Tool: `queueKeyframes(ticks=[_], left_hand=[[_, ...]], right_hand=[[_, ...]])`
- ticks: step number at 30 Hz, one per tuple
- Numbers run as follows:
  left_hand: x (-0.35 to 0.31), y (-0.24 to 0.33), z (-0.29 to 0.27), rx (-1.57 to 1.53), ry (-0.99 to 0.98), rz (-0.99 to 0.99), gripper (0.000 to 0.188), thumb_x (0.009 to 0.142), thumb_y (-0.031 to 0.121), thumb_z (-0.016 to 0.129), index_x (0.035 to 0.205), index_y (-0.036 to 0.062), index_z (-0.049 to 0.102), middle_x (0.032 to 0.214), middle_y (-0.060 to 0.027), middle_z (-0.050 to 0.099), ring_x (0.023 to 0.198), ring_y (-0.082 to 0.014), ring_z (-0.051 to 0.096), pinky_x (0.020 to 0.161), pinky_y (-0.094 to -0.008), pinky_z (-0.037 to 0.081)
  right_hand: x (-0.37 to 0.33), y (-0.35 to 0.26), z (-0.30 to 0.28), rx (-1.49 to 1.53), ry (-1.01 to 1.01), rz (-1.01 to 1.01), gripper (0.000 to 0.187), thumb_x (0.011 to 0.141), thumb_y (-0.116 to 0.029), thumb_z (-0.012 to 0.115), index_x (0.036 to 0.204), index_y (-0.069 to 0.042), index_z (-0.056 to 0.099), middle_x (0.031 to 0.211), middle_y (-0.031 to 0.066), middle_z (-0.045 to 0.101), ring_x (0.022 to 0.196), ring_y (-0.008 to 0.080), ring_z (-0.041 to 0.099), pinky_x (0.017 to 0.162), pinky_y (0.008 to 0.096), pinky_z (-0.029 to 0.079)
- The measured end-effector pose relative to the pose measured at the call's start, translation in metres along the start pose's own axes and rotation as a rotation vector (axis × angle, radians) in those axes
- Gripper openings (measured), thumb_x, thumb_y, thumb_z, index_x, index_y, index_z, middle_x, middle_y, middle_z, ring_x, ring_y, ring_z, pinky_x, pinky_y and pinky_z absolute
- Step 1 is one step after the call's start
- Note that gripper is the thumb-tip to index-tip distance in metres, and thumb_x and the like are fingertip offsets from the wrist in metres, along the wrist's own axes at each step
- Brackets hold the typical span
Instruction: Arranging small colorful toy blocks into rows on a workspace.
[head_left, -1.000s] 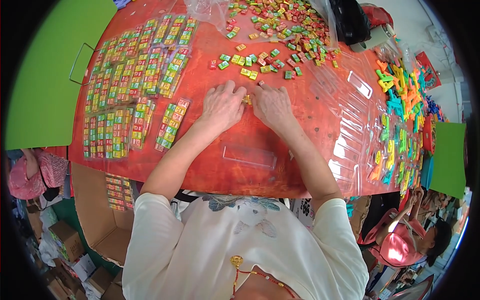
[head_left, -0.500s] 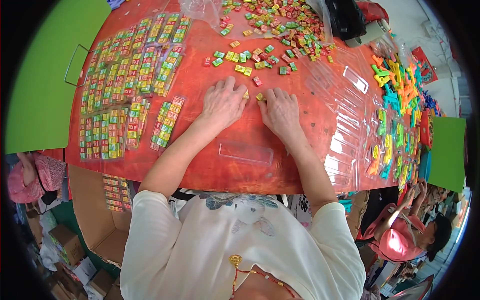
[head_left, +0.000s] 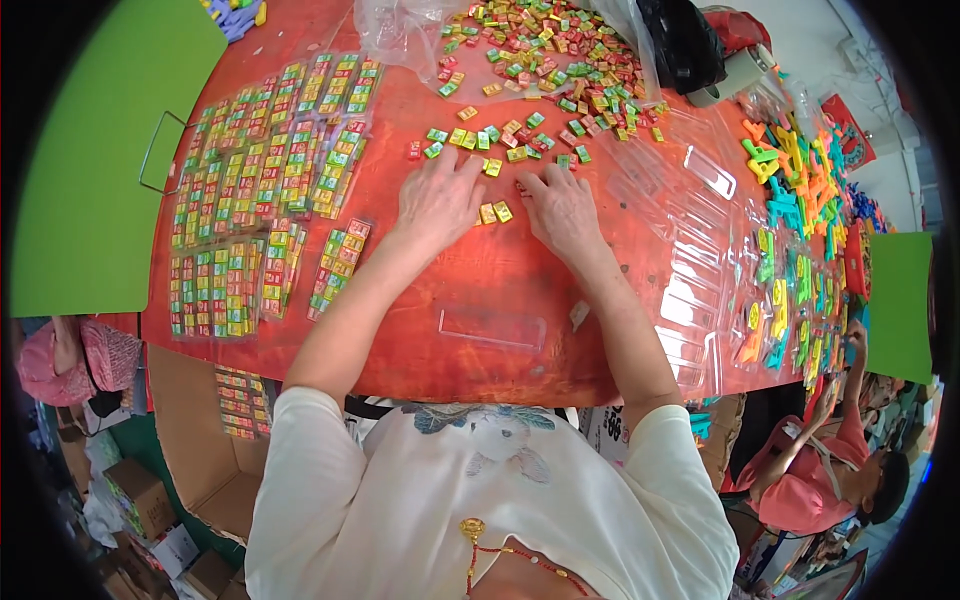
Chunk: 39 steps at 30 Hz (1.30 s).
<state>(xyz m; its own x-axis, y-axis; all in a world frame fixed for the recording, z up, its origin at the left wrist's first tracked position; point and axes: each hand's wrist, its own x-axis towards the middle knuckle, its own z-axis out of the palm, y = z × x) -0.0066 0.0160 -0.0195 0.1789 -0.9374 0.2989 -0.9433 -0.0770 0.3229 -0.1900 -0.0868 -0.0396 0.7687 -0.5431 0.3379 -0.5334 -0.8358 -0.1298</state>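
Note:
My left hand [head_left: 438,198] rests over the red table with its fingers stretched forward and slightly apart, just short of a few loose small blocks. My right hand [head_left: 563,208] has its fingers curled down, with a small red block [head_left: 521,188] at the thumb and index finger. Two small yellow blocks [head_left: 495,213] lie side by side between my hands. Another yellow block [head_left: 491,167] sits just beyond them. In front of me lies a clear plastic tray [head_left: 492,329] with nothing in it.
A heap of small coloured blocks [head_left: 560,45] covers the far side. Filled trays [head_left: 265,165] stand in rows at left. Clear trays [head_left: 690,255] and colourful plastic toy pieces [head_left: 800,180] are at right. A person in pink [head_left: 815,465] works at the lower right.
My left hand has moved forward toward the loose blocks. Two yellow blocks now lie together between my hands. A red block shows at my right fingertips.

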Motion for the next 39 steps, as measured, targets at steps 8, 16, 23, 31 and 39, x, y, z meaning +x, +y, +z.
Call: queueKeyframes(ticks=[8, 16, 23, 31, 39], left_hand=[[0.029, -0.023, 0.019, 0.128, -0.114, 0.073, 0.025, 0.090, 0.019, 0.066, 0.113, 0.0091, 0.064, 0.105, -0.0140, 0.059, 0.097, -0.0344, 0.066, 0.077, -0.0486, 0.056], [-0.012, -0.029, -0.006, 0.032, -0.055, -0.090, 0.012, 0.089, 0.013, 0.064, 0.099, 0.0073, 0.066, 0.095, -0.0126, 0.063, 0.091, -0.0341, 0.067, 0.075, -0.0472, 0.056], [-0.055, -0.023, -0.008, 0.119, 0.038, 0.078, 0.026, 0.082, 0.005, 0.063, 0.107, 0.0103, 0.070, 0.095, -0.0074, 0.062, 0.092, -0.0269, 0.060, 0.082, -0.0425, 0.047], [-0.074, -0.011, -0.025, 0.147, -0.022, -0.010, 0.044, 0.084, 0.016, 0.067, 0.127, 0.0066, 0.062, 0.103, -0.0109, 0.057, 0.099, -0.0294, 0.057, 0.083, -0.0448, 0.045], [-0.065, -0.012, -0.021, 0.116, -0.091, -0.036, 0.022, 0.087, 0.016, 0.069, 0.102, 0.0042, 0.060, 0.099, -0.0144, 0.055, 0.096, -0.0327, 0.061, 0.078, -0.0462, 0.052]], right_hand=[[-0.022, -0.010, -0.011, 0.085, -0.043, 0.002, 0.015, 0.085, -0.015, 0.067, 0.100, -0.010, 0.064, 0.095, 0.0083, 0.058, 0.091, 0.0278, 0.060, 0.076, 0.0419, 0.043], [-0.016, -0.013, -0.001, 0.147, -0.052, -0.008, 0.019, 0.086, -0.012, 0.065, 0.104, -0.007, 0.061, 0.096, 0.0110, 0.058, 0.092, 0.0297, 0.060, 0.077, 0.0425, 0.043], [-0.019, -0.015, -0.010, 0.212, -0.051, 0.000, 0.032, 0.086, -0.010, 0.065, 0.118, -0.007, 0.061, 0.097, 0.0116, 0.059, 0.094, 0.0309, 0.060, 0.078, 0.0448, 0.044], [-0.045, 0.012, -0.042, 0.319, -0.086, 0.159, 0.036, 0.088, -0.011, 0.066, 0.123, -0.006, 0.062, 0.099, 0.0125, 0.060, 0.093, 0.0330, 0.061, 0.080, 0.0453, 0.046], [-0.045, 0.003, -0.028, 0.154, -0.142, 0.059, 0.029, 0.089, -0.016, 0.068, 0.115, -0.004, 0.064, 0.100, 0.0135, 0.062, 0.094, 0.0326, 0.062, 0.081, 0.0430, 0.048]])
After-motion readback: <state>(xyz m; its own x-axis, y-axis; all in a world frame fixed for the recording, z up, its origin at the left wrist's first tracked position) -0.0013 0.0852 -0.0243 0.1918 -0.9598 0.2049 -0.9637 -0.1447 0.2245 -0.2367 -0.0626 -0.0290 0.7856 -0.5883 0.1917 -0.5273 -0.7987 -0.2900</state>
